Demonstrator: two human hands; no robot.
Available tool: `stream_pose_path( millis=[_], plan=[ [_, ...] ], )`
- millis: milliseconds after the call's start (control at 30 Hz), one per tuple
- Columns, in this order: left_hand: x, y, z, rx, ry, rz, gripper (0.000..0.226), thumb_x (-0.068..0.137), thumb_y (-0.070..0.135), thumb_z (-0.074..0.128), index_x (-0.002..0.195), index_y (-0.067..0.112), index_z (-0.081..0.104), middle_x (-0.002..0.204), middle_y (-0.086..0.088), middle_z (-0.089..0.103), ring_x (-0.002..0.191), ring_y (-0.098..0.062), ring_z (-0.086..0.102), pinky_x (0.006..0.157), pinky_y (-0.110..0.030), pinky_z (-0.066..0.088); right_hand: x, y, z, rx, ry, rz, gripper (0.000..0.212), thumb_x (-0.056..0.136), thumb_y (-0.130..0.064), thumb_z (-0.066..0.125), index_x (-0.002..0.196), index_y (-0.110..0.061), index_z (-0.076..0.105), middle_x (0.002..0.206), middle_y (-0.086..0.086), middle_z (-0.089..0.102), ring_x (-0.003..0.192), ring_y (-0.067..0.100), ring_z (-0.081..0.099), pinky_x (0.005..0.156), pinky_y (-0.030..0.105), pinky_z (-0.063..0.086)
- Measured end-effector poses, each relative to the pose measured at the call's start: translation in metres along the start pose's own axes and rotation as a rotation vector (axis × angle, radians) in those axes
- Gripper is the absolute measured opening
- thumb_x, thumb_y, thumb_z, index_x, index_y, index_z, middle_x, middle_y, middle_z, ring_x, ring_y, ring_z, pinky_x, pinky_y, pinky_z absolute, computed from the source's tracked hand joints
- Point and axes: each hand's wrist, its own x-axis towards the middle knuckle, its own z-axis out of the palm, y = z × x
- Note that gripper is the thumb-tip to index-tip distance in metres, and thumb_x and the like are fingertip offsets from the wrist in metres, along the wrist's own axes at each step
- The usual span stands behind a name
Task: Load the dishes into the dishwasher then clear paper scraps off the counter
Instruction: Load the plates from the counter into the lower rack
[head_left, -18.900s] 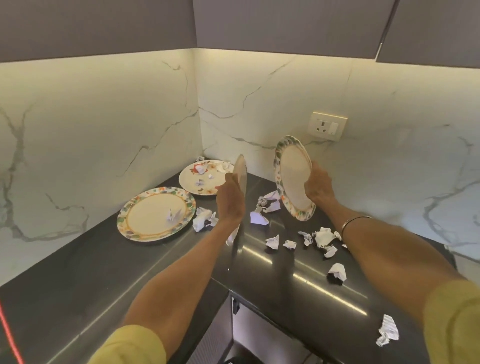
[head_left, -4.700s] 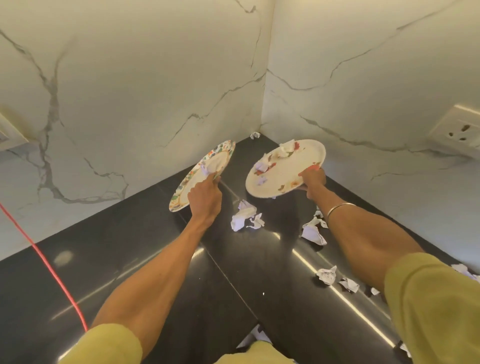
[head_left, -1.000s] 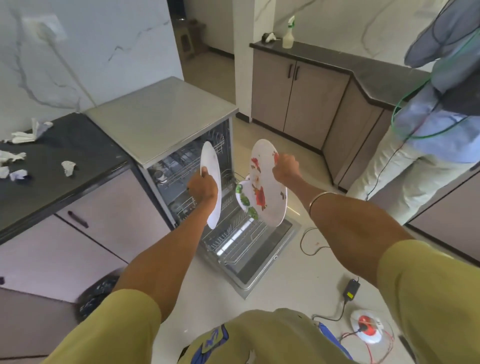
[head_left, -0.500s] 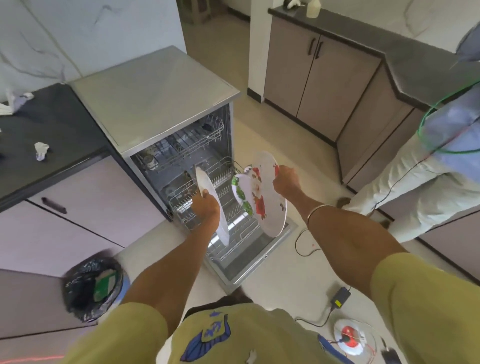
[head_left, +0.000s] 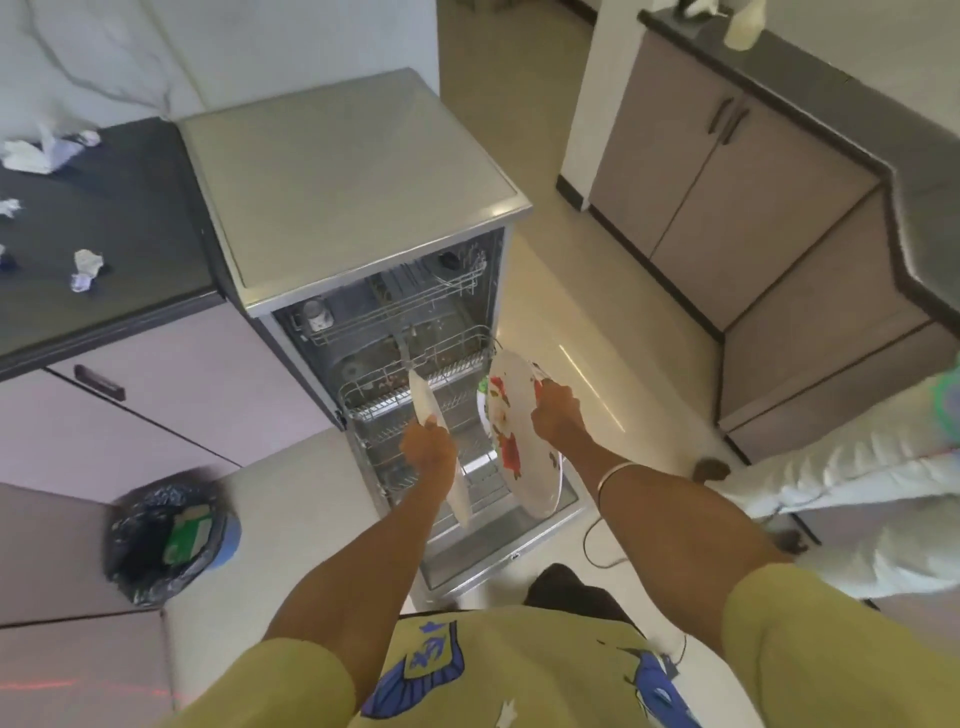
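The steel dishwasher stands open with its door down and its lower rack pulled out. My left hand grips a white plate edge-on, held upright just above the lower rack. My right hand grips a larger white plate with red and green smears, also upright, over the rack's right side. Crumpled paper scraps lie on the black counter at the left.
A bin lined with a black bag stands on the floor to the left of the open door. Another person's legs in white trousers are at the right. Cabinets line the far right. A cable lies beside the door.
I have come closer to the dishwasher. Both plates have dropped lower, toward the pulled-out lower rack, still in my hands.
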Motion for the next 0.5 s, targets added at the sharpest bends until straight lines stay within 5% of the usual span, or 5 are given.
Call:
stream_pose_path(
  millis=[100, 333, 500],
  plan=[
    [0.003, 0.002, 0.017, -0.081, 0.039, -0.058, 0.038, 0.104, 0.025, 0.047, 0.127, -0.004, 0.057, 0.128, -0.02, 0.062, 0.115, -0.038, 0.061, 0.098, -0.051, 0.049, 0.028, 0.006, -0.002, -0.023, -0.034, -0.033, 0.025, 0.094, -0.004, 0.051, 0.118, -0.008, 0.055, 0.093, 0.004, 0.056, 0.074, 0.016, 0.048, 0.065, 0.028, 0.044],
    [0.0, 0.016, 0.069, -0.128, 0.108, -0.138, 0.035, 0.103, 0.021, 0.049, 0.123, -0.006, 0.058, 0.122, -0.02, 0.063, 0.113, -0.036, 0.062, 0.097, -0.046, 0.049, 0.102, 0.03, -0.006, -0.028, -0.16, -0.119, 0.035, 0.092, -0.005, 0.057, 0.127, -0.002, 0.055, 0.117, 0.015, 0.062, 0.109, 0.034, 0.06, 0.092, 0.041, 0.051],
    [0.005, 0.023, 0.116, -0.141, 0.198, -0.209, 0.034, 0.104, 0.023, 0.046, 0.118, -0.005, 0.058, 0.109, -0.012, 0.062, 0.099, -0.029, 0.06, 0.092, -0.045, 0.051, 0.144, 0.052, -0.009, 0.052, -0.265, -0.018, 0.036, 0.091, -0.007, 0.061, 0.126, -0.001, 0.054, 0.122, 0.017, 0.062, 0.112, 0.036, 0.06, 0.096, 0.044, 0.049]
  ],
)
